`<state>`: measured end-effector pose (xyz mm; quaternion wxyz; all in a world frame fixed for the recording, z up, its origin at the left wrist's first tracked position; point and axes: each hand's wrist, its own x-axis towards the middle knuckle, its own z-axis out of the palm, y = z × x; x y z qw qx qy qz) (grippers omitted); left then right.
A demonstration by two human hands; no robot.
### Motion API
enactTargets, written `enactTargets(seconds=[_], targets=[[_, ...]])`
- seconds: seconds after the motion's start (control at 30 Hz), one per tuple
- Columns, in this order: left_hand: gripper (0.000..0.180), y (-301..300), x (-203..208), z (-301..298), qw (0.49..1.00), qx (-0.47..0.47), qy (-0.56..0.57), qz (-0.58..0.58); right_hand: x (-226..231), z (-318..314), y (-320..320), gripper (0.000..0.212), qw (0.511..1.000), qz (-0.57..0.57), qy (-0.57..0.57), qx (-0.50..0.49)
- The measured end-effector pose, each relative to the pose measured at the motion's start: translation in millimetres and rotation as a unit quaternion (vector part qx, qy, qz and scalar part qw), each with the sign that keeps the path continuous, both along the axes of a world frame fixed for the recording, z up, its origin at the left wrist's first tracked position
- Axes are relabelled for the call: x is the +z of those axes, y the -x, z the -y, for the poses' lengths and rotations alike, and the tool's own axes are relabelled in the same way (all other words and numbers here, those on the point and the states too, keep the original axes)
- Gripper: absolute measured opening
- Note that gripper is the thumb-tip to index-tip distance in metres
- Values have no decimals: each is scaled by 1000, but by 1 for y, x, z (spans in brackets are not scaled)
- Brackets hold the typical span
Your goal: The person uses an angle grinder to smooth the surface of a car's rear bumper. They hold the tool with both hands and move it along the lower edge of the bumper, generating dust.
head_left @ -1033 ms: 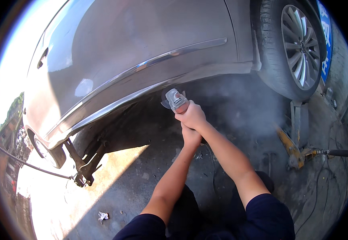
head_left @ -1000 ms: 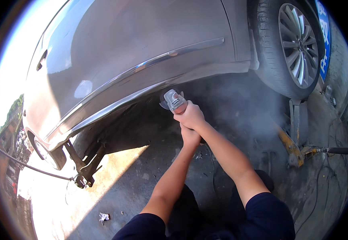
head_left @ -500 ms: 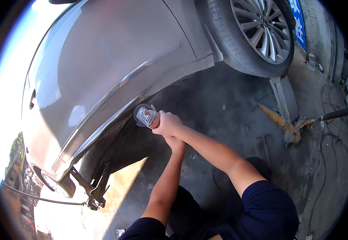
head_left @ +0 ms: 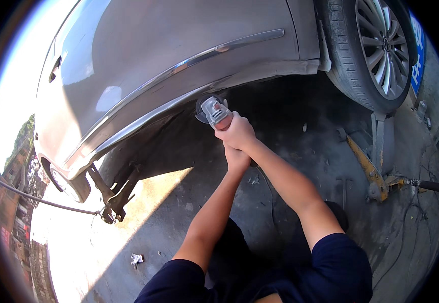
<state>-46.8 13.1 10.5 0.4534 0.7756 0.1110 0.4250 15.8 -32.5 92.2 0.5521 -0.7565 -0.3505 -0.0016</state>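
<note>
My right hand is wrapped round the front of an angle grinder, just behind its grey head. Below it my left hand is closed round the rear of the same tool; its fingers are mostly hidden. The grinder's round disc is close to the lower sill of a raised silver-grey car. I cannot tell whether disc and sill touch. A cord trails down behind my hands.
A wheel hangs at the upper right, above a metal support. Beside that lies a yellow floor jack with a long handle. A dark jack stands under the car's left end. Cables and a crumpled scrap lie on the floor.
The view has shifted, so car, hands and grinder sit higher and further right. The dusty haze under the car has thinned. Both hands keep their hold on the grinder near the sill.
</note>
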Motion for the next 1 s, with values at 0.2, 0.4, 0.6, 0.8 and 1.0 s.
enactTargets(seconds=[0.2,0.4,0.6,0.8,1.0], targets=[[73,-8,-8,-9,999,11,-21,29,1,-7,0,63,1000,7,17,-14],[82,-16,-12,-14,999,-23,16,28,-1,-8,-8,63,1000,-5,2,-19],[89,-23,-15,-7,999,2,39,24,-5,-7,-18,62,1000,9,8,-17],[87,-22,-19,-10,999,-9,27,31,4,-1,-7,62,1000,13,3,-11],[85,-25,-21,-12,999,-7,26,34,-3,-6,-13,62,1000,-1,1,-18]])
